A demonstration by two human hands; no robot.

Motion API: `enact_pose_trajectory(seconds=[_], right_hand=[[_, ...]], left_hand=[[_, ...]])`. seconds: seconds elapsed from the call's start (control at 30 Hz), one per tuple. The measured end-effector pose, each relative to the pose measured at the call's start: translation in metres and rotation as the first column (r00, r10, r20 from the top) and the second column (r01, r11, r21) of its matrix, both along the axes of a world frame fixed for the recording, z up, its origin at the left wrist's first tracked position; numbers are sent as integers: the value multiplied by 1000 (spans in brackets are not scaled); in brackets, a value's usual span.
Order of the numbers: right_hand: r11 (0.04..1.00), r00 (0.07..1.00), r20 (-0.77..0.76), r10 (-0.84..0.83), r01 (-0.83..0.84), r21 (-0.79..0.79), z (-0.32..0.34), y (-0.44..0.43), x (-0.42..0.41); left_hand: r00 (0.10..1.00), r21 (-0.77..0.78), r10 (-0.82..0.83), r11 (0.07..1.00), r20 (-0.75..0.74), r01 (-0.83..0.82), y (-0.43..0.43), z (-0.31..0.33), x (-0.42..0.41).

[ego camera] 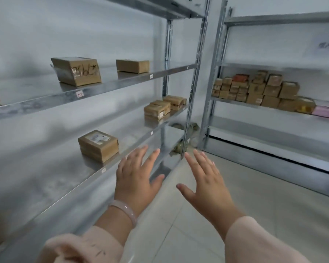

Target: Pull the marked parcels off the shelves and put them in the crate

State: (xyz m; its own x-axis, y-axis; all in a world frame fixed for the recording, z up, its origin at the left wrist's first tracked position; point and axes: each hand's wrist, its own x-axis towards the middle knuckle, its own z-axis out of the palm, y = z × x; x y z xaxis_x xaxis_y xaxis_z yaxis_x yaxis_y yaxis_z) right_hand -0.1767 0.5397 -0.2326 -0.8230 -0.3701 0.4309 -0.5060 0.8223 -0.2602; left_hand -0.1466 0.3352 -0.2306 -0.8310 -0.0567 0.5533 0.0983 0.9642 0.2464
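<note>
A metal shelf unit (110, 86) runs along my left. On its upper shelf stands a brown parcel with black handwriting (77, 73), and further back a plain brown parcel (132, 65). One shelf lower sits a parcel with a white label (98, 145), and two more taped parcels (164, 107) lie toward the far end. My left hand (137, 177) is held out flat with fingers spread, just in front of the lower shelf's edge and right of the labelled parcel. My right hand (205, 179) is also spread flat over the floor. Neither hand holds anything. No crate is in view.
A second metal shelf unit (273, 111) stands on the right, its middle shelf stacked with several brown parcels and a pink one (323, 111). Light floor tiles (235, 196) lie between the units. Some bundled items sit on the floor in the corner (184, 141).
</note>
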Motion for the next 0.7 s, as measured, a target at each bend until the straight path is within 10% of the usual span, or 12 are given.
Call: enact_pose_trajectory(seconds=[0.7], right_hand=[[995, 993, 63, -101, 102, -21, -10, -9, -341]], left_hand=[[993, 34, -87, 996, 79, 84, -13, -11, -379]])
